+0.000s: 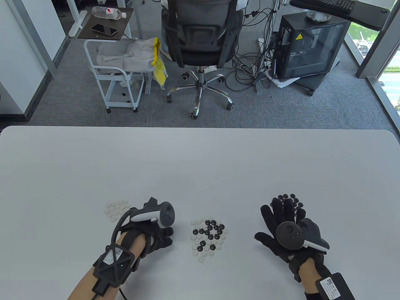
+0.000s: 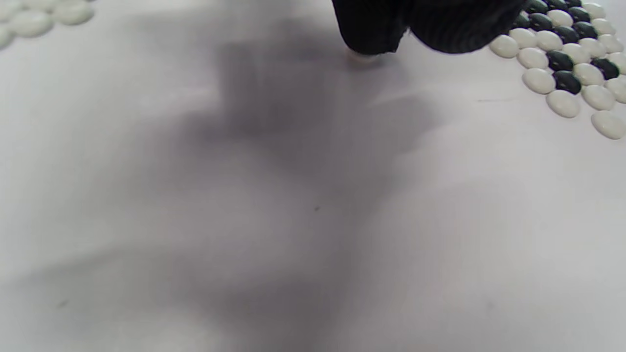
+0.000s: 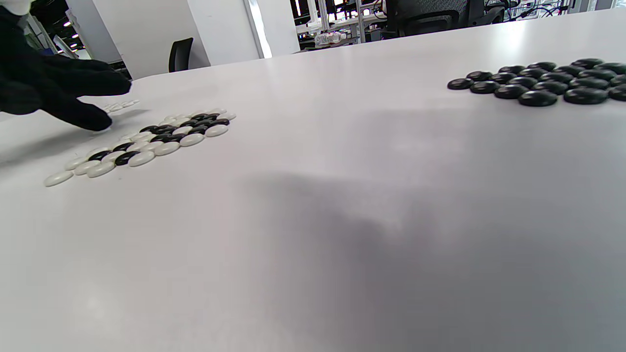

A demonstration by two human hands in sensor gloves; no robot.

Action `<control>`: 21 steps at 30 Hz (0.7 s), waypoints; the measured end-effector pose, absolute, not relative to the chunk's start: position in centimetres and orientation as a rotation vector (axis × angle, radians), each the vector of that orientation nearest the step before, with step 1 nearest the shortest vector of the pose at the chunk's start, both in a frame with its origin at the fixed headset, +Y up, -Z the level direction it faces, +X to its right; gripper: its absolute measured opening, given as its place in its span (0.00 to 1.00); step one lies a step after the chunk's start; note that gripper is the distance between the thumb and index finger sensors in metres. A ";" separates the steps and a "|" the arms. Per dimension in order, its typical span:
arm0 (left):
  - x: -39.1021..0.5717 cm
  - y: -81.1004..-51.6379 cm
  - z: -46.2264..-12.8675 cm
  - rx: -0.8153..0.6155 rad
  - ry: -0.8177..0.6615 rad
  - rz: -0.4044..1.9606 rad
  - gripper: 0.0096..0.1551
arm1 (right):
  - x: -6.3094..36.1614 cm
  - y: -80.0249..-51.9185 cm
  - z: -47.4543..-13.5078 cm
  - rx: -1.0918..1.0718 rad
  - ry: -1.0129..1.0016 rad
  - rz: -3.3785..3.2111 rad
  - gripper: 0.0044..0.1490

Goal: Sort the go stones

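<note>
A mixed pile of black and white Go stones (image 1: 208, 236) lies at the table's near centre; it also shows in the left wrist view (image 2: 562, 63) and the right wrist view (image 3: 146, 144). A white pile (image 1: 116, 209) lies to its left and a black pile (image 1: 290, 200) to its right, also in the right wrist view (image 3: 543, 85). My left hand (image 1: 168, 236) is between the white pile and the mixed pile, its fingers (image 2: 371, 34) curled down and pressing a pale white stone (image 2: 364, 56) on the table. My right hand (image 1: 281, 207) lies flat with its fingers spread, just below the black pile.
The white table (image 1: 200, 162) stretches away beyond the piles. An office chair (image 1: 200, 37), a small cart (image 1: 115, 78) and a computer case (image 1: 309, 47) stand on the floor behind the far edge.
</note>
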State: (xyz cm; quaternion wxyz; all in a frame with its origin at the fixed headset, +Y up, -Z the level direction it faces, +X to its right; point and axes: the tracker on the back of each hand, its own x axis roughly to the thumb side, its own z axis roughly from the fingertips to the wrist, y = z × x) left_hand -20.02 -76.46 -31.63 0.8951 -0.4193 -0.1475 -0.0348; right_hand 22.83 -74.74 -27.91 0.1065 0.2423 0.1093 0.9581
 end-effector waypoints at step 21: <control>-32.9 -77.4 -31.8 -0.826 0.060 0.124 0.40 | 22.3 -75.0 -28.0 0.726 0.355 2.821 0.55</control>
